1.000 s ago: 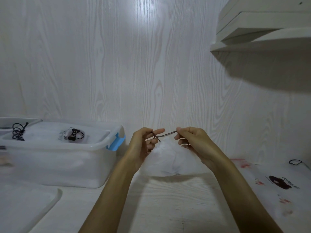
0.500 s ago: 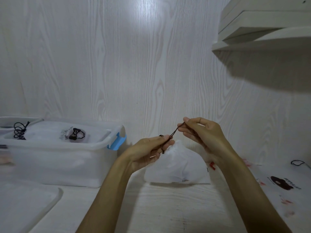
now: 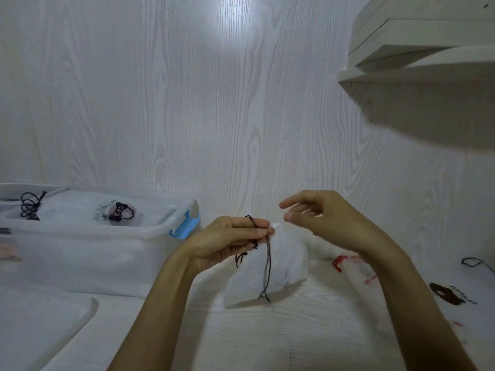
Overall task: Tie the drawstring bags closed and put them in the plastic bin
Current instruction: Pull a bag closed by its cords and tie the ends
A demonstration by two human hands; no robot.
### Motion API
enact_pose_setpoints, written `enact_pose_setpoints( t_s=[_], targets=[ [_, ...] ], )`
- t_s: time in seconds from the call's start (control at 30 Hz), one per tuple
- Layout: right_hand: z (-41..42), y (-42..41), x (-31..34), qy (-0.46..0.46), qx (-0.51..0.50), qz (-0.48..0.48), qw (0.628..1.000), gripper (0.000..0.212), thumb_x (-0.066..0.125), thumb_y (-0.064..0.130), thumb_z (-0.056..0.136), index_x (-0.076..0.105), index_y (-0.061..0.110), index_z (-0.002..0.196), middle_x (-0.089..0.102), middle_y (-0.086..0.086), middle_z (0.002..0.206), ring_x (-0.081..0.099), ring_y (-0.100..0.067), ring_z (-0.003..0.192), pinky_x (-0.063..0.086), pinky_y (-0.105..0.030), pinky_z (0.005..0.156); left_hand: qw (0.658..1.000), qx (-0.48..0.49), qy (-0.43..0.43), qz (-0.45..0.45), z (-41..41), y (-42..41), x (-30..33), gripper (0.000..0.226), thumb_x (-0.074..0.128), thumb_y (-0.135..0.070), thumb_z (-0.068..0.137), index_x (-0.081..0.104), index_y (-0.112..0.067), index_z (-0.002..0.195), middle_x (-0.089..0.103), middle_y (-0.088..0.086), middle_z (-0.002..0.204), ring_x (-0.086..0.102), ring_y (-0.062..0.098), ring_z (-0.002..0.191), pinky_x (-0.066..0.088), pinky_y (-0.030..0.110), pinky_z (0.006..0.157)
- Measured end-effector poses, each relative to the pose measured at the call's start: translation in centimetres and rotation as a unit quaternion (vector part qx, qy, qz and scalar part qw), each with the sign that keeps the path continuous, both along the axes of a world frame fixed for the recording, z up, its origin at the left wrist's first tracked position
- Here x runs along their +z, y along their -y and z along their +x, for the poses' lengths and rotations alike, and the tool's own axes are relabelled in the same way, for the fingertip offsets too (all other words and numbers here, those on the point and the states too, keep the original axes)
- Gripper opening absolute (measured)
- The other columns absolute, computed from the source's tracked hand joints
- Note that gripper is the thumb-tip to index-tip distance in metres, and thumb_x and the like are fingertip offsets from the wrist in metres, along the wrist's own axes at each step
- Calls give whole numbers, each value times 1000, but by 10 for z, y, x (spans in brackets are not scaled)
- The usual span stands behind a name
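A pale wood-grain wall point(image 3: 187, 103) carries white shelves point(image 3: 417, 49) upper right, above a whitish tabletop point(image 3: 294, 338).

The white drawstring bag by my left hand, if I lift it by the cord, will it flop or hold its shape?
The white drawstring bag looks crumpled and thin, so it probably sags. It seems light. The cord hangs limp from the left hand.

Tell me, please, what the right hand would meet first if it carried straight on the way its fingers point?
Probably the left hand, which pinches the dark drawstring at the white bag's neck. The right hand points left, fingers loose; depth is unclear.
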State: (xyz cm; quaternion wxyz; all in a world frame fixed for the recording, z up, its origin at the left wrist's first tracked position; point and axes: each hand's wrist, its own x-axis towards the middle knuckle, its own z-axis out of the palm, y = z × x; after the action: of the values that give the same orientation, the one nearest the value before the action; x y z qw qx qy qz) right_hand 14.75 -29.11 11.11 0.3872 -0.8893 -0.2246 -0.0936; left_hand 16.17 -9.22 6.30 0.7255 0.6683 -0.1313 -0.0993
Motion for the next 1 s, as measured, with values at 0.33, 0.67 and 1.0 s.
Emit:
enact_pose_setpoints(
  t_s=[0.33,0.67,1.0],
  targets=[
    [29,-4,-36,-49,107,-48,992,19,64,25,88,71,25,105,69,12,100,62,1,90,50,-16,82,981,15,108,163,-1,-9,4,19,71,-2,79,76,-16,91,76,3,90,71,12,88,54,16,78],
    [31,-14,-37,-120,98,91,984,11,61,15,88,69,22,83,65,5,81,61,-7,77,48,-16,68,962,129,200,137,-1,-5,8,20,74,-2,77,74,-13,93,76,3,84,72,10,81,52,13,69],
    [33,-15,-44,-208,37,190,959,32,51,39,94,72,14,94,68,0,77,57,-8,56,41,-19,56,923,258,245,144,16,6,-18,7,78,-35,73,76,-39,78,75,-11,80,72,10,83,56,44,86]
  ],
)
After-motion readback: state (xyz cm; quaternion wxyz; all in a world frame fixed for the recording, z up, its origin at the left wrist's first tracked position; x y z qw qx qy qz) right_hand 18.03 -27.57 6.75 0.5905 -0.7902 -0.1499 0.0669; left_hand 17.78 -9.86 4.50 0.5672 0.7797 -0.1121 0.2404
